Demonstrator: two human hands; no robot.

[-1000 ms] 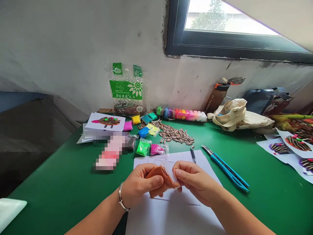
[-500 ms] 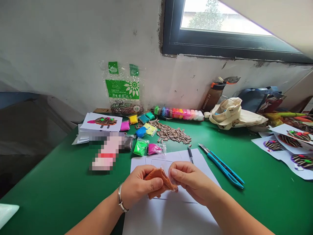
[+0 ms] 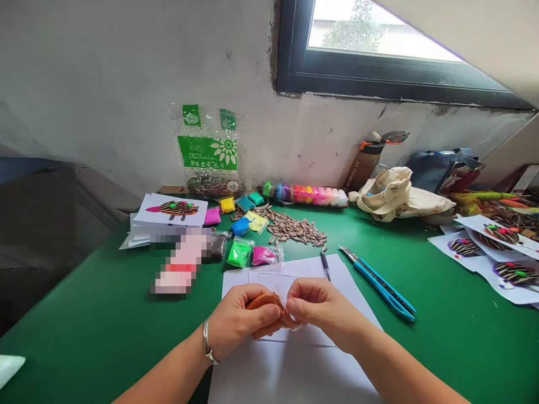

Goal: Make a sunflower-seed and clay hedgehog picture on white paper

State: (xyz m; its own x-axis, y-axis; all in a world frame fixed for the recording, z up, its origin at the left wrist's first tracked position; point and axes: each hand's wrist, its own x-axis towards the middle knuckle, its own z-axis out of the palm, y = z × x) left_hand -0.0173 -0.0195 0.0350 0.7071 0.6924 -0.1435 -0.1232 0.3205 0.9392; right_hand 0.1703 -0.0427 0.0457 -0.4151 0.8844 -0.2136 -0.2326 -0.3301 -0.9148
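A flat slab of orange-brown modelling clay [image 3: 266,303] is gripped in my left hand [image 3: 241,314], thumb on top and fingers underneath. My right hand [image 3: 315,306] pinches the clear plastic wrapper [image 3: 282,294] at the slab's right side; the fingertips partly hide it. Both hands are over white paper sheets [image 3: 290,370]. Just past the hands a black pen [image 3: 325,265] lies on the paper. To the right of the sheets is a blue utility knife [image 3: 381,287] with its blade out.
Packets of coloured clay, one green [image 3: 240,252], and a pile of sunflower seeds [image 3: 297,229] lie beyond the paper. Finished seed pictures [image 3: 170,210] are stacked left, with more pictures [image 3: 516,275] right. Along the wall are a seed bag [image 3: 208,154], a bottle [image 3: 365,163] and a cloth bag [image 3: 396,196].
My right hand has come slightly closer to my left, and the clay's right edge is now more bent and hidden. The whole view has shifted a little.
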